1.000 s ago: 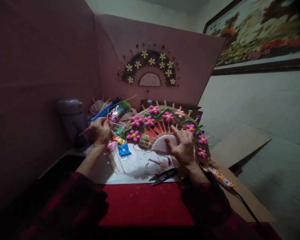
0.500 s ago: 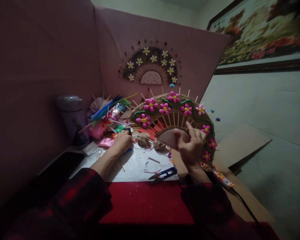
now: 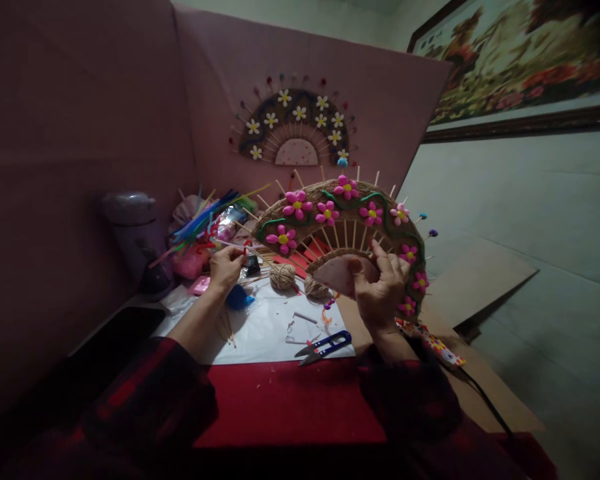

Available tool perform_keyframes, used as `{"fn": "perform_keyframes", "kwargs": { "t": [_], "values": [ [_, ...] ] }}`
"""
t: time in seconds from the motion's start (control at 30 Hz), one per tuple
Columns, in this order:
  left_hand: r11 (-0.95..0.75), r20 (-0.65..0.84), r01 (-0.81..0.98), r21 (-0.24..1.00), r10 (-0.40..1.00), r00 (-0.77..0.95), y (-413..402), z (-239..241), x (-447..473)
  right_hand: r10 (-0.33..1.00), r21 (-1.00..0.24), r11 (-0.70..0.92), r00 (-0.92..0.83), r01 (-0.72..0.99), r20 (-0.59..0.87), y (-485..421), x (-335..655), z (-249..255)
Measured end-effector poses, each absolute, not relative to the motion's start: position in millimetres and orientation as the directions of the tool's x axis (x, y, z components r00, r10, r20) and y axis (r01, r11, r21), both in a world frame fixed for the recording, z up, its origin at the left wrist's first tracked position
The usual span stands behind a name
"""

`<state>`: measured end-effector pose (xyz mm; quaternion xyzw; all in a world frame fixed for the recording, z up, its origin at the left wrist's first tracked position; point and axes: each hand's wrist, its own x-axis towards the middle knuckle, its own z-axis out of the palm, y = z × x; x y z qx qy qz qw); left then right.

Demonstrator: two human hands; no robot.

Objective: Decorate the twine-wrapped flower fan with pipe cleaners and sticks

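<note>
My right hand [image 3: 381, 293] grips a handmade fan [image 3: 347, 213] by its pale half-round base, thumb in front and a finger over the ribs. Pink clay flowers with yellow centres and green wavy strands decorate the twine-covered band; thin sticks poke out along its top edge, a few tipped with blue balls. My left hand [image 3: 225, 270] is raised over the supplies, fingers pinched on a small red piece [image 3: 246, 247] whose kind I cannot make out. Just right of these fingers lies a small black packet [image 3: 253, 265]. Two twine balls [image 3: 283, 277] sit between the hands.
Blue-handled thread snips [image 3: 324, 347] lie on the white sheet [image 3: 270, 333] near its front edge. Colourful pipe cleaners [image 3: 205, 217] and bagged clay are heaped at back left beside a purple flask [image 3: 137, 237]. A second fan [image 3: 297, 123] with white flowers hangs on the pink panel.
My left hand has moved left and up from the black packet, with the small red piece now visible in its fingers. The right hand still holds the fan; the camera view shifted slightly.
</note>
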<state>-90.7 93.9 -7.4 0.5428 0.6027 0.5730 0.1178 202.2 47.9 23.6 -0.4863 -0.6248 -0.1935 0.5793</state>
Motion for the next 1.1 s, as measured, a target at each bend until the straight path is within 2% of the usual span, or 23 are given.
{"fn": "perform_keyframes", "kwargs": {
  "t": [0.07,0.17,0.27,0.33,0.4,0.6,0.73,0.9,1.1],
  "values": [
    [-0.253,0.43,0.419,0.872,0.806,-0.407,90,-2,-91,0.378,-0.326,0.449,0.154,0.832,0.913,48,202,23],
    [-0.211,0.318,0.31,0.927,0.88,-0.353,78,9,-93,0.375,-0.337,0.448,0.168,0.828,0.912,49,202,23],
    [-0.124,0.175,0.227,0.966,0.959,-0.224,64,20,-99,0.389,-0.355,0.45,0.178,0.82,0.904,47,201,23],
    [-0.002,0.004,0.048,0.999,0.999,-0.043,57,25,-104,0.393,-0.357,0.452,0.177,0.817,0.902,46,201,24],
    [0.077,-0.072,-0.076,0.994,0.995,0.066,54,27,-107,0.393,-0.356,0.453,0.176,0.817,0.903,45,201,24],
    [0.058,-0.05,-0.275,0.96,0.998,0.037,54,24,-104,0.385,-0.36,0.438,0.19,0.824,0.903,46,202,24],
    [0.076,-0.089,-0.337,0.938,0.996,-0.024,55,24,-101,0.386,-0.363,0.431,0.194,0.826,0.902,46,202,25],
    [0.054,-0.089,-0.323,0.945,0.992,-0.094,56,22,-99,0.367,-0.353,0.438,0.194,0.826,0.91,46,202,26],
    [-0.128,0.073,-0.18,0.975,0.956,-0.283,56,23,-85,0.341,-0.373,0.437,0.233,0.819,0.911,48,204,27]
  ]
}}
